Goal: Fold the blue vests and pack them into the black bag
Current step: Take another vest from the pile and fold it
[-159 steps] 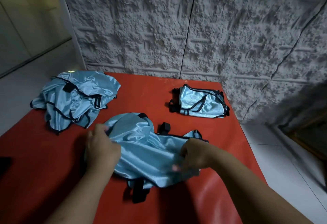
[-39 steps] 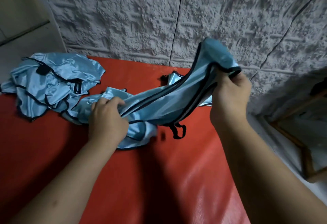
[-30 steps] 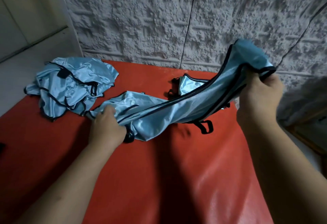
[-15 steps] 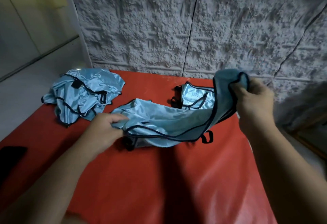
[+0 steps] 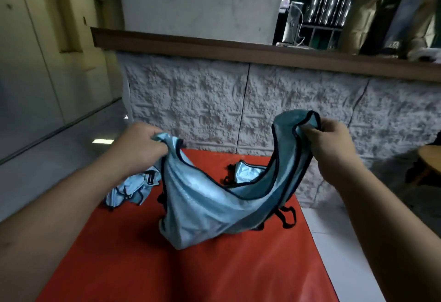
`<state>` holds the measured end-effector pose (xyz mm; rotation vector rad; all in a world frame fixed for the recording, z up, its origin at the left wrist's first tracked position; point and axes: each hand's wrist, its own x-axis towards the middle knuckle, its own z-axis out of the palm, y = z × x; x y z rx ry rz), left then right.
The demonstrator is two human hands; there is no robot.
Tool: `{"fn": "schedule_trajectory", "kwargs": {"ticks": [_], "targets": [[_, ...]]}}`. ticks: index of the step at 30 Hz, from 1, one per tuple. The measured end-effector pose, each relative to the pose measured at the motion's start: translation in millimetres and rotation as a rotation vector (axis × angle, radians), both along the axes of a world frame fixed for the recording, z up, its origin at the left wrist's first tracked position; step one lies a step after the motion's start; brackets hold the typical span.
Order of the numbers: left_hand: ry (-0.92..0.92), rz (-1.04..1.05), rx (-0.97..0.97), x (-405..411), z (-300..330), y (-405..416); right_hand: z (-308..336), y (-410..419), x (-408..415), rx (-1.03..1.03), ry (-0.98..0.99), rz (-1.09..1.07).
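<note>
A light blue vest (image 5: 205,208) with black trim hangs in the air over the red table (image 5: 191,275), sagging between my hands, its lower edge close to the table. My left hand (image 5: 140,149) grips its left end. My right hand (image 5: 331,144) pinches its right end, held a little higher. A folded blue vest (image 5: 248,174) lies at the far side of the table, partly hidden behind the held one. A heap of unfolded blue vests (image 5: 130,188) lies at the far left, partly under my left forearm. No black bag is in view.
A rough white stone counter wall (image 5: 238,108) with a brown wooden top (image 5: 238,49) stands right behind the table. Grey floor lies to the left and white tiles to the right. A round wooden table edge (image 5: 429,158) shows at far right.
Both hands have lifted the vest off the table, the left hand rising most. The camera has tilted up, so the counter top and the room behind are now in view.
</note>
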<state>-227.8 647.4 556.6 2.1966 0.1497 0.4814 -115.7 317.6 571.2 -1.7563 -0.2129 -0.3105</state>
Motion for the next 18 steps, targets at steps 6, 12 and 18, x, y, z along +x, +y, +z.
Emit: {"fn": "schedule_trajectory", "kwargs": {"ticks": [6,12,18], "targets": [[0.136,-0.294,-0.241,-49,72,4,70,-18,-40,0.026,-0.018,0.3],[0.123,-0.256,-0.34,-2,80,21,70,-5,-6,0.189,0.018,0.314],[0.197,0.057,-0.326,136,-1,27,-2,32,108,-0.045,0.108,0.093]]}}
